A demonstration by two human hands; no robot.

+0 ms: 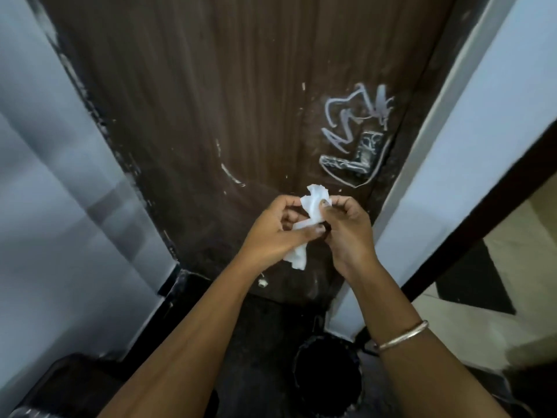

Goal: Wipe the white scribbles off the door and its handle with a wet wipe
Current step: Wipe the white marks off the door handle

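Indoor doorway, likely a home or flat: a dark wood door (211, 101) between pale painted walls (45, 176), black skirting (170, 282), beige-and-black floor (470, 327) to the right.

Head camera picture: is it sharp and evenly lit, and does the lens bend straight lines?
Head view: dim and slightly soft; the door edges splay outward, a wide-angle effect; the white scribbles are readable; the wet wipe between the left hand and right hand is the brightest thing.

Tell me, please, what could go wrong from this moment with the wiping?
The wet wipe is crumpled between the left hand and the right hand; used bunched like this, it may smear the scribbles rather than lift them. The handle carries marks on itself and an outline round it, so its edges may be missed.
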